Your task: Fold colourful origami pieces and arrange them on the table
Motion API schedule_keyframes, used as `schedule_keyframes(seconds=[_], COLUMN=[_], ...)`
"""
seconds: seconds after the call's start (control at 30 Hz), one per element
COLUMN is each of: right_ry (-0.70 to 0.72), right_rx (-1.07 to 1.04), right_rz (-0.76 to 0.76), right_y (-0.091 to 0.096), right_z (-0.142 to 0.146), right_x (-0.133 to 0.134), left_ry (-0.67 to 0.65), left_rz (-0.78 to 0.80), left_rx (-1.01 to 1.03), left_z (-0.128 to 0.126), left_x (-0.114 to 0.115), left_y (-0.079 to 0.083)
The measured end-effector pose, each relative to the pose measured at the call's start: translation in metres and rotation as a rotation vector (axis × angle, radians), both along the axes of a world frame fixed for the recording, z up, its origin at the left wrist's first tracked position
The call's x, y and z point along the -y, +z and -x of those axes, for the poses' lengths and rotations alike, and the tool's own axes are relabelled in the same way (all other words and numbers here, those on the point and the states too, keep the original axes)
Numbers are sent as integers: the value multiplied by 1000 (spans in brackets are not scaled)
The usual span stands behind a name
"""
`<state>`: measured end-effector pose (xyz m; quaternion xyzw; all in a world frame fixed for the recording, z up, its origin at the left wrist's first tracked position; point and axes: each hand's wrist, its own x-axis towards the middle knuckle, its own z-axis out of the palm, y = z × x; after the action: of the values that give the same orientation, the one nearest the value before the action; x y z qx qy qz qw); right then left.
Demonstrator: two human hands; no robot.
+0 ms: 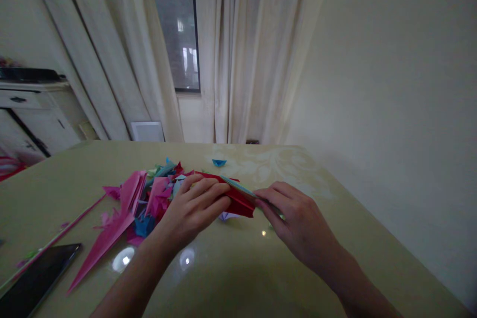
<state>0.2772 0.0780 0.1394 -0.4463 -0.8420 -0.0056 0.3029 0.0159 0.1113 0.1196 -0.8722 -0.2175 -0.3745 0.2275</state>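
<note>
Over the table, both hands are on folded paper. My left hand [199,203] lies with curled fingers over a red folded paper [240,202] and a light-blue folded paper [238,186] along its upper edge. My right hand [298,213] pinches the right end of the light-blue paper between thumb and fingers. The left fingers cover part of both papers, so how they join is hidden. Just below the red paper, a pale lilac paper piece [228,216] is partly in view. To the left of my left hand is a heap of colourful folded papers [158,191].
A long pink folded paper [108,246] lies at the left of the glossy table [238,278]. Beside it are a pink stick [70,226] and a dark phone or tablet [40,278]. A small blue paper boat [219,162] sits farther back. Curtains [253,59] hang behind the table.
</note>
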Motion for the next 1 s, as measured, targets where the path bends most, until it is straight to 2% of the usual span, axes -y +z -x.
schedule_keyframes(seconds=[0.13,0.4,0.63,1.0], right_ry=[40,104,125,160], right_rx=[-11,-68,-129,-261], right_rz=[-6,56,100,100], right_y=[0,-1,-1,4], right_z=[2,1,2,4], right_x=[0,2,0,4], left_ry=[-3,-101,-41,-159], left_rz=[-33,-64,-126,-48], left_rx=[16,19,13,84], left_z=[-6,-25,-22,-22], left_x=[3,6,7,3], left_y=[0,-11,-14,-14])
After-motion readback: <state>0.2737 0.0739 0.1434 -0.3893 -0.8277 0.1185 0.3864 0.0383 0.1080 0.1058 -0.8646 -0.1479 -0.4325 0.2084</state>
